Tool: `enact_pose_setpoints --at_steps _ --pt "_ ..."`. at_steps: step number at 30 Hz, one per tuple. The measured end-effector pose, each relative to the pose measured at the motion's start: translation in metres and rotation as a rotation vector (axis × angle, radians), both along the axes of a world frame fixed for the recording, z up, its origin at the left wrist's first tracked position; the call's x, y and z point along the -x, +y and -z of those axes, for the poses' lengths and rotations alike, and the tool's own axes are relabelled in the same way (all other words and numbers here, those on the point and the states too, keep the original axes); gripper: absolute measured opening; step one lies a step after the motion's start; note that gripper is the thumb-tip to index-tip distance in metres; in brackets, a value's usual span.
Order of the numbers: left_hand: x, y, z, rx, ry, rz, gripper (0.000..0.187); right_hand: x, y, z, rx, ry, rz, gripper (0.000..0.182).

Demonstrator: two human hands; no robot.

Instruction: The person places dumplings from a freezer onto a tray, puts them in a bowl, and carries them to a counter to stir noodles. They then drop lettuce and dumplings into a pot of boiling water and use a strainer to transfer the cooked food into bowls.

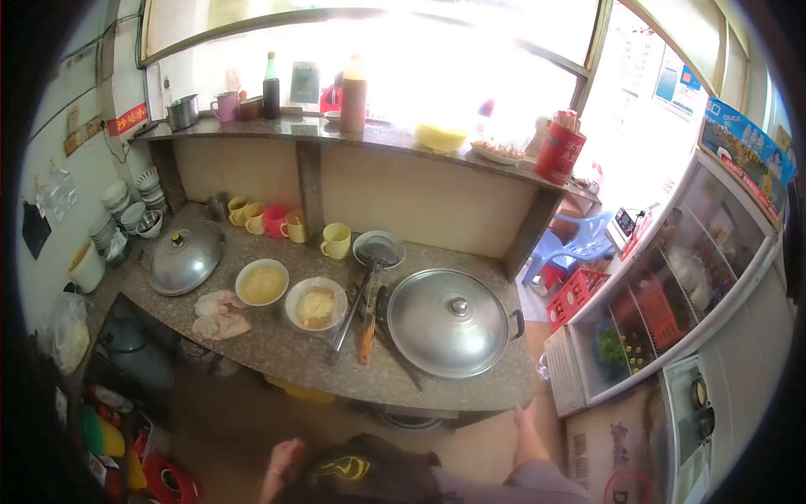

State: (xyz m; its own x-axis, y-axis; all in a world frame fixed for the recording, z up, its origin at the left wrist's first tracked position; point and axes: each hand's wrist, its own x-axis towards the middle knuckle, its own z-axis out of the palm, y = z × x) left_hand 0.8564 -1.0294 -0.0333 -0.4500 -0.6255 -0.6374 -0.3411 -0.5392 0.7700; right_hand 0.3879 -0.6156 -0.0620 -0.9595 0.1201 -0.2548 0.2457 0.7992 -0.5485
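Observation:
Below the counter's front edge, at the bottom of the view, is my left hand [288, 454], its fingers curled in; whether it holds anything is hidden. My right hand [525, 413] is at the counter's front right corner, fingers apart and nothing in them. Nearest to it is a large wok with a domed metal lid [449, 323]. Left of the wok lie a ladle [378, 255] and an orange-handled utensil [368, 340]. Farther left are a bowl with pale yellow food [316, 308], a bowl of yellowish liquid [262, 283] and a crumpled cloth [220, 316].
A smaller metal lid [186, 258] and stacked bowls [117, 200] occupy the counter's left end. Several cups, including a yellow mug [336, 241], line the back. Bottles stand on the shelf [294, 127] above. A glass-door fridge [663, 286] and blue chair [575, 244] are at right.

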Motion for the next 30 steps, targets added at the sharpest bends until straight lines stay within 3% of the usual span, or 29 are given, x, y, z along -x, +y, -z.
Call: enact_pose_setpoints --at_steps 1,3,4,5,9,11,15,17,19,22,24,25,27,29,30 --pt "-0.015 -0.003 0.039 0.004 0.001 -0.007 0.020 0.002 0.003 0.002 0.046 0.012 -0.022 0.078" --pt "-0.047 -0.006 0.122 0.417 0.043 0.534 0.026 0.004 0.002 0.002 0.092 0.022 -0.050 0.078" --pt "-0.013 -0.021 0.043 -0.323 0.069 0.381 0.025 0.003 0.001 0.002 0.066 0.022 -0.035 0.078" --pt "-0.034 -0.018 0.065 -0.327 0.065 0.375 0.025 0.002 0.002 0.001 0.037 0.019 -0.019 0.079" --pt "-0.107 0.021 0.117 -0.200 -0.027 0.430 0.025 0.004 0.003 -0.001 0.016 0.038 -0.097 0.077" --pt "-0.132 0.051 0.110 -0.186 -0.103 0.456 0.026 0.006 0.004 -0.002 0.003 0.041 -0.106 0.076" --pt "-0.044 0.032 0.042 -0.075 -0.195 0.515 0.026 0.000 0.003 -0.003 0.016 0.049 -0.079 0.076" --pt "-0.021 0.019 0.043 0.020 -0.210 0.549 0.027 0.003 0.000 -0.005 0.047 0.065 -0.061 0.077" --pt "-0.084 0.038 0.102 0.147 -0.202 0.586 0.027 -0.003 0.000 -0.010 0.040 0.083 -0.067 0.076" --pt "-0.041 0.005 0.147 0.404 -0.160 0.645 0.028 -0.006 -0.007 -0.019 0.057 0.049 -0.030 0.077" --pt "-0.017 0.009 0.069 0.352 -0.311 0.616 0.026 -0.007 -0.005 -0.017 0.044 0.085 -0.045 0.078" --pt "-0.009 0.002 0.076 0.368 -0.293 0.616 0.026 -0.007 -0.004 -0.017 0.052 0.106 -0.039 0.078" --pt "-0.002 -0.008 0.092 0.162 -0.181 0.399 0.020 -0.008 -0.004 -0.018 -0.011 0.052 -0.058 0.075" --pt "0.023 -0.018 0.052 0.230 -0.268 0.426 0.016 -0.030 -0.014 -0.039 0.024 0.163 -0.074 0.073" --pt "0.035 -0.023 0.037 0.224 -0.172 0.288 0.018 -0.045 -0.022 -0.050 0.055 0.264 -0.087 0.070"
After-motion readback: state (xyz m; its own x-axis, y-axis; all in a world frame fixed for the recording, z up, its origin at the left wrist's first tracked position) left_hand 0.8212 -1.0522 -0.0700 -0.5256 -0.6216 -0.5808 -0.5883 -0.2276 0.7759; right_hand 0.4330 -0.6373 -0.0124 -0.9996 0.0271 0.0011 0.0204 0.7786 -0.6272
